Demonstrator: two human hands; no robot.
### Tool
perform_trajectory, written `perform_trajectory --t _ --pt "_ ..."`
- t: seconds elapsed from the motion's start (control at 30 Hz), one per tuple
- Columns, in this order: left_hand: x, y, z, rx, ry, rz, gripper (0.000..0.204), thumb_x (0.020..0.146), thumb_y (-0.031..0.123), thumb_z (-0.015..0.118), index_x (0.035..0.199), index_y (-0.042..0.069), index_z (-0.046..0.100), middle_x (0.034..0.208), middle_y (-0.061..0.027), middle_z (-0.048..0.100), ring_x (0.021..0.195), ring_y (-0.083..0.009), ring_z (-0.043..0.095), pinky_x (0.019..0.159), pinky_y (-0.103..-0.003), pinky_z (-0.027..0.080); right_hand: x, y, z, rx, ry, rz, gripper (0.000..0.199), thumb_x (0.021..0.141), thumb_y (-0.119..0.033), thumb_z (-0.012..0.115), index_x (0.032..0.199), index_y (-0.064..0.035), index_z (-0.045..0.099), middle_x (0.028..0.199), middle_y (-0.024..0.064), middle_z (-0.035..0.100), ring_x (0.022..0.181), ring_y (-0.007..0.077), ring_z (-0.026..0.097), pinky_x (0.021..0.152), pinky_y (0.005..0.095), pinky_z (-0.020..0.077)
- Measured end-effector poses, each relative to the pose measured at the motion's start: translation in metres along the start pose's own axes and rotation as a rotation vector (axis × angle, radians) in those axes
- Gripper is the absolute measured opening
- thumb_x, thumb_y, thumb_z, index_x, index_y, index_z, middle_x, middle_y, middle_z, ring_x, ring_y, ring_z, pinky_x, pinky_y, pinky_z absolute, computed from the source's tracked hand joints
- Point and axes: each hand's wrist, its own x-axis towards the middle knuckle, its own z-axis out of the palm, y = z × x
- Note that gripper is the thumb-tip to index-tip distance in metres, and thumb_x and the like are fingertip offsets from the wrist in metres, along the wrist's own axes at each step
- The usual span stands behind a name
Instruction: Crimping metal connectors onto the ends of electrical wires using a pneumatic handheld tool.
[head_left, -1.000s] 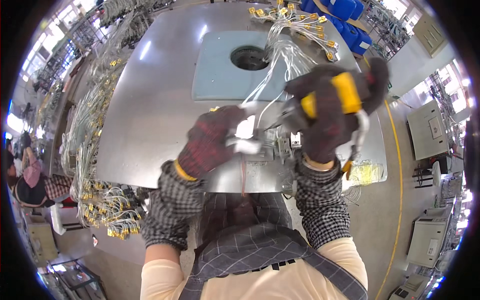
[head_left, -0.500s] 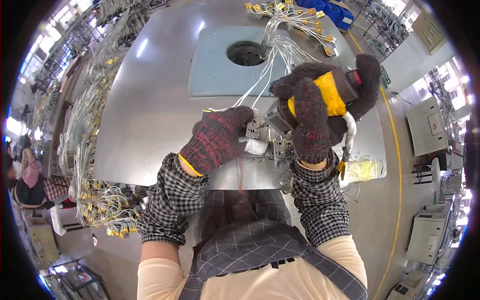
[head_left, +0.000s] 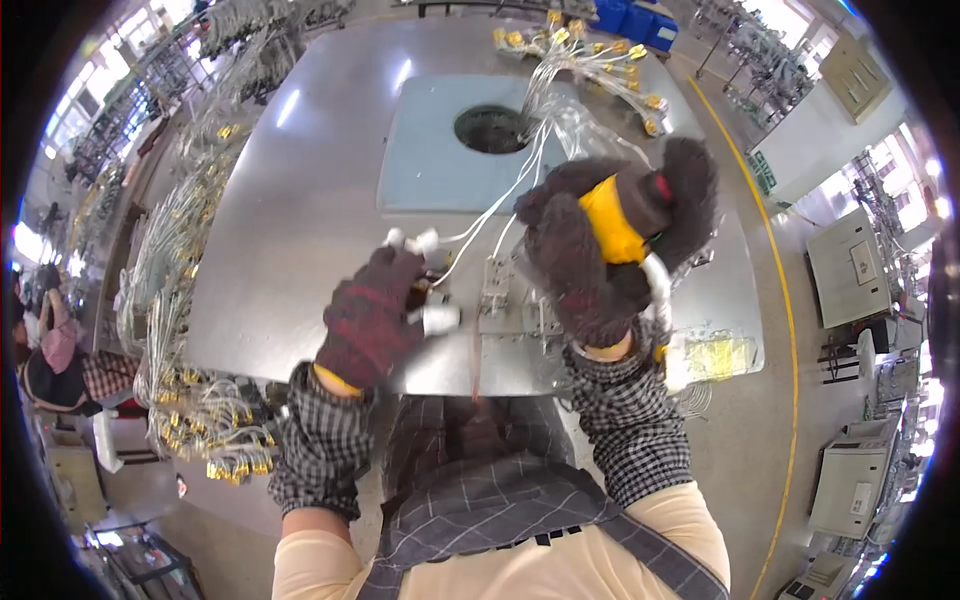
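Observation:
My left hand (head_left: 368, 318), in a dark red-and-black knit glove with white-covered fingertips, is closed on a white cable (head_left: 485, 222) at the left of the metal fixture. The end of the cable is hidden in the fingers. My right hand (head_left: 575, 255), gloved the same way, grips a black power screwdriver with a yellow band (head_left: 613, 220). Its tip is hidden behind the glove, and a white-wrapped cord (head_left: 658, 283) trails from it. Between the hands, the small metal fixture (head_left: 496, 285) stands near the table's front edge, slightly blurred.
A steel table (head_left: 290, 240) carries a blue-grey plate (head_left: 420, 150) with a round dark hole. Bundled white cables with yellow-tipped connectors (head_left: 570, 50) lie at the far side. More cables (head_left: 165, 310) hang at the left. A clear-and-yellow packet (head_left: 715, 358) lies at the right edge.
My left hand has moved left, away from the metal fixture, drawing the white cable with it. My right hand with the screwdriver has shifted slightly left and lower in view.

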Motion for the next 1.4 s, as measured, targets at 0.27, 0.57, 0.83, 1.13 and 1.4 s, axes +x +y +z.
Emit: perform_trajectory --t 0.27,0.57,0.83,1.13,1.4 --pt "-0.016 -0.007 0.009 0.2 -0.072 -0.055 0.073 0.064 0.029 0.085 0.131 0.016 0.059 0.106 -0.0203 0.061 0.089 -0.0345 0.066 0.08 -0.042 0.054 -0.007 0.013 -0.006 0.781 0.005 0.401 0.026 0.088 -0.002 0.068 0.111 -0.0009 0.055 0.077 0.0152 0.066 0.057 0.0146 0.063 0.05 0.0229 0.0532" --pt "-0.022 -0.035 -0.001 -0.412 -0.173 -0.129 0.064 0.07 0.026 0.086 0.127 0.01 0.06 0.104 -0.0132 0.064 0.085 -0.0211 0.067 0.077 -0.034 0.055 -0.005 -0.01 -0.006 0.528 -0.001 0.617 0.049 0.093 -0.053 0.057 0.116 -0.0097 0.058 0.089 0.0091 0.065 0.066 0.0149 0.063 0.054 0.0236 0.0513" --pt "-0.017 -0.012 0.0 -1.687 0.0 -0.272 0.065 0.078 0.004 0.073 0.137 0.001 0.045 0.126 -0.0129 0.056 0.093 -0.0184 0.062 0.082 -0.03 0.055 -0.006 0.012 -0.007 0.793 0.105 0.676 0.038 0.098 -0.044 0.051 0.109 -0.0087 0.061 0.085 0.0092 0.065 0.064 0.0146 0.064 0.051 0.0243 0.051" --pt "-0.022 -0.01 0.026 -1.896 0.017 -0.268 0.069 0.087 0.017 0.071 0.146 0.005 0.036 0.131 -0.0134 0.055 0.099 -0.0159 0.061 0.074 -0.026 0.052 0.004 0.006 0.002 -0.008 0.048 -0.158 0.076 0.087 0.0 0.066 0.147 -0.0127 0.021 0.094 0.0164 0.063 0.07 0.0217 0.067 0.058 0.0313 0.0573" --pt "0.01 0.019 0.029 -0.146 -0.028 -0.013 0.071 0.073 0.035 0.084 0.131 0.005 0.056 0.104 -0.0113 0.066 0.085 -0.0199 0.065 0.077 -0.033 0.054 0.026 -0.017 -0.011 -0.041 0.214 -0.308 0.071 0.092 -0.018 0.06 0.147 -0.0081 0.016 0.085 0.0182 0.066 0.059 0.025 0.067 0.054 0.0353 0.0574"
